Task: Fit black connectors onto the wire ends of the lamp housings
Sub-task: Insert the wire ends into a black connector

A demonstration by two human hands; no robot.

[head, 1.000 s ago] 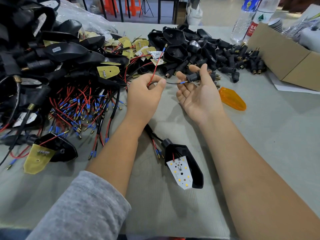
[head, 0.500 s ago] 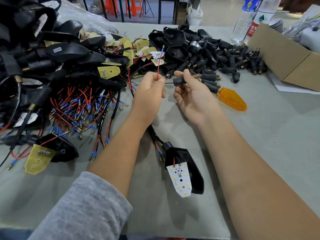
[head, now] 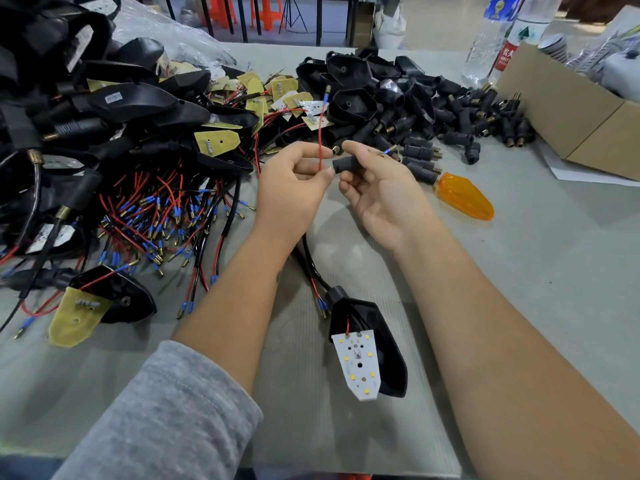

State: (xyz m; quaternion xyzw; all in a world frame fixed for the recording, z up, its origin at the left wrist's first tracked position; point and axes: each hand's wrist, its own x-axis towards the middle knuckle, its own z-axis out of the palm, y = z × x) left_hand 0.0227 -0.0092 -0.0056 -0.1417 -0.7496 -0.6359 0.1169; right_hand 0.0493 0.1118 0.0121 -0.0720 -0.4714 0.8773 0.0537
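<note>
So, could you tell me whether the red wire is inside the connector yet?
Out. The red wire stands free above the left hand, beside the connector.

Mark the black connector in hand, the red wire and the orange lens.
black connector (head: 347,163), head view, middle of its barrel.
red wire (head: 320,140), head view, mid-length above the fingers.
orange lens (head: 465,197), head view, centre of its top face.

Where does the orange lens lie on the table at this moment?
In the head view, the orange lens lies on the table just right of the right hand, in front of the pile of black connectors.
</note>
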